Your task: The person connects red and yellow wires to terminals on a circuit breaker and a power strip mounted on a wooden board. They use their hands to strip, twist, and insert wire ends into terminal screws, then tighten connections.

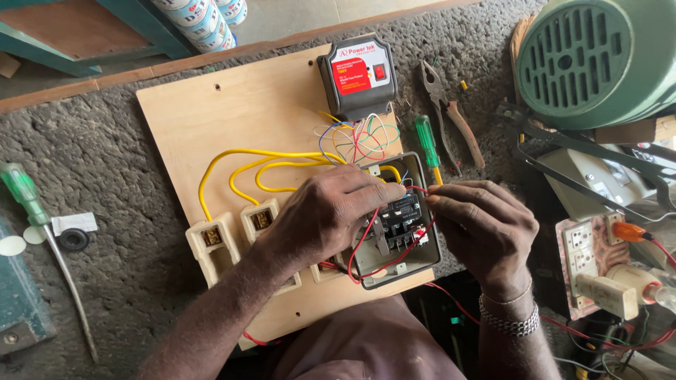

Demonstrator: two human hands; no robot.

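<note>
At the centre of the frame, the left hand (324,211) and right hand (486,225) meet over the grey switch box (394,225) on the plywood board (232,119). Each grip is pinched shut on the red wire (415,188), fingertips almost touching. Judging by this, the wire is best kept taut and guided steadily toward the black contactor (400,217) just below both grips.
</note>
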